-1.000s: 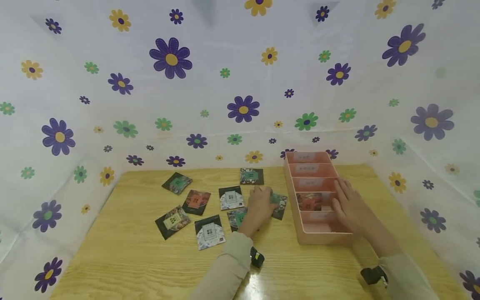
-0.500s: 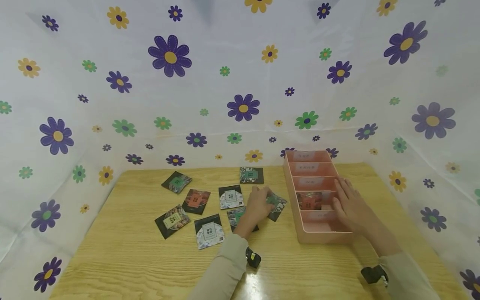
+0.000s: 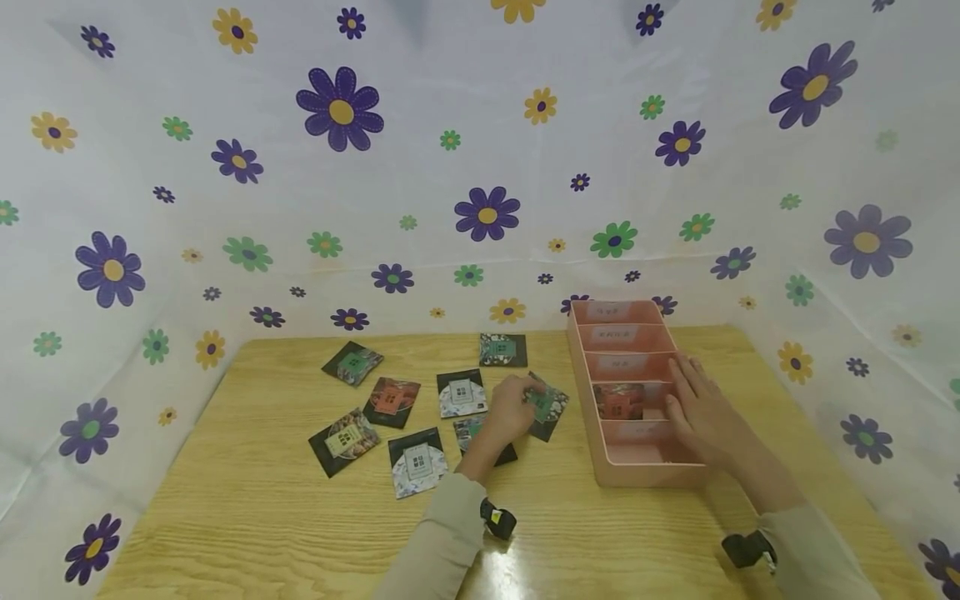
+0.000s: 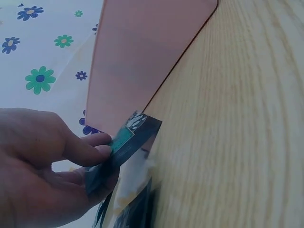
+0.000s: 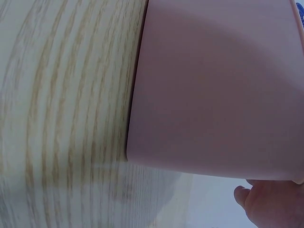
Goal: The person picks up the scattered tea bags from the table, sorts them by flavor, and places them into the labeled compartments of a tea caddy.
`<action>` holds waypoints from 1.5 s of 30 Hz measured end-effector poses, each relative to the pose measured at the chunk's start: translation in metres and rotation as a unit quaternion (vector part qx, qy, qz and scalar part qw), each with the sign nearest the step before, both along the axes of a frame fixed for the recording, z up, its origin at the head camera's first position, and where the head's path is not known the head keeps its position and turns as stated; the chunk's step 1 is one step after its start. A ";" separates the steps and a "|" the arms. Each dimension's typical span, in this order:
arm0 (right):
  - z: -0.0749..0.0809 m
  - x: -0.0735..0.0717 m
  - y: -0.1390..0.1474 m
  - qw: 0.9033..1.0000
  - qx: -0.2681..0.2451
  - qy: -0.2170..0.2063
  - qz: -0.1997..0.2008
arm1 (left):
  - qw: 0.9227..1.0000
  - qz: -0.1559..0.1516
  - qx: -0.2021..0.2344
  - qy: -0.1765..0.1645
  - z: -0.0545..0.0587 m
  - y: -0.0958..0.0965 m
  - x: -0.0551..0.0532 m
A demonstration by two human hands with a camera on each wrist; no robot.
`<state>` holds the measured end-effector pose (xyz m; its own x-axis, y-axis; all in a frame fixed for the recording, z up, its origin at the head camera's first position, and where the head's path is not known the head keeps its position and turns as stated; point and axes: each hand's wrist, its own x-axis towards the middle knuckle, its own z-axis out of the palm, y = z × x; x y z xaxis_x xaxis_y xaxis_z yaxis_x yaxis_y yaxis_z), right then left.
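Note:
In the head view my left hand [image 3: 510, 412] pinches a black sachet with a green label [image 3: 551, 404] between thumb and fingers. The left wrist view shows this sachet [image 4: 137, 135] tilted up off the wood, the thumb pressing on its label side. To its right stands a long pink divided box [image 3: 651, 477] with labelled compartments. My right hand [image 3: 708, 421] rests on the box's right rim, its fingers extended. A red-labelled sachet [image 3: 618, 402] lies in the second compartment from the near end. In the right wrist view, the box's side wall [image 5: 213, 95] hides most of that hand.
Several more sachets lie spread to the left: white-labelled [image 3: 418, 463], red-labelled [image 3: 392, 402], yellow-labelled [image 3: 345, 440] and green-labelled [image 3: 352, 364]. Another green-labelled sachet [image 3: 502, 350] lies at the back. My left forearm crosses the table [image 3: 285, 533]. A flowered cloth [image 3: 420, 167] encloses the back and sides.
My left hand has drawn slightly left and toward me, and the pinched green-labelled sachet has shifted and tilted with it, showing more of its face. The right hand and box have stayed put.

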<state>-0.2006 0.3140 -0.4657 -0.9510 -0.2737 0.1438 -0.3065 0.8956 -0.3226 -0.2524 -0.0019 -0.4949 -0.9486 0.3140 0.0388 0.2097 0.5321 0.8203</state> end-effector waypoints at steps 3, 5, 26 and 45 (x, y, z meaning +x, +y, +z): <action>-0.001 0.000 0.000 1.000 0.000 -0.001 0.001 | 1.000 0.007 0.014 0.003 0.001 -0.002 0.001; -0.001 0.000 0.000 1.000 0.000 0.000 0.002 | 1.000 0.012 0.024 0.002 0.002 -0.002 0.002; -0.001 0.000 0.001 1.000 -0.008 0.008 0.006 | 0.996 0.024 0.078 0.043 0.021 -0.014 0.011; -0.002 0.001 0.002 1.000 -0.006 0.019 0.007 | 0.991 0.011 0.104 0.089 0.036 -0.023 0.005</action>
<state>-0.1999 0.3164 -0.4679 -0.9409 -0.2851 0.1826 -0.3312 0.8869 -0.3219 -0.2473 -0.0246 -0.4591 -0.9272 0.2620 0.2675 0.3514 0.3622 0.8633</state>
